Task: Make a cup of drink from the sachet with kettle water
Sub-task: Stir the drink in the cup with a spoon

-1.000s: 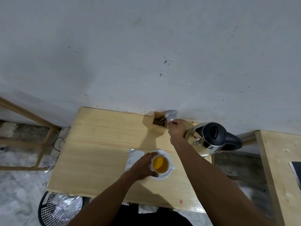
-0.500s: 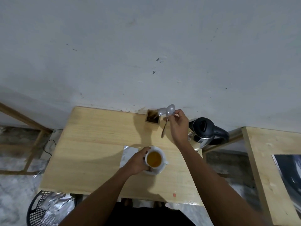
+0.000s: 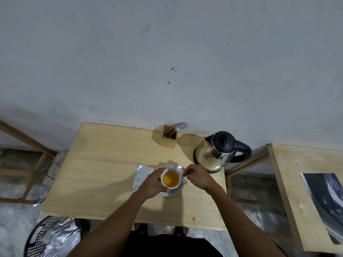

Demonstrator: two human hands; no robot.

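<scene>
A white cup [image 3: 170,179] holding amber drink stands on a white saucer [image 3: 171,192] in the middle of the wooden table [image 3: 104,164]. My left hand [image 3: 153,183] grips the cup's left side. My right hand [image 3: 196,176] pinches a metal spoon [image 3: 179,169], whose bowl hovers at the cup's far right rim. A silver sachet [image 3: 143,176] lies flat just left of the cup. The steel kettle [image 3: 217,154] with its black lid and handle stands at the table's right side.
A wooden cutlery holder [image 3: 169,137] with a fork stands at the table's back edge by the wall. A second wooden table [image 3: 289,182] with a dark magazine [image 3: 326,203] is on the right. A black basket [image 3: 46,236] sits on the floor, lower left.
My right hand lifted a spoon out of the cutlery holder and carried it down to the cup's rim. My left hand stayed on the cup.
</scene>
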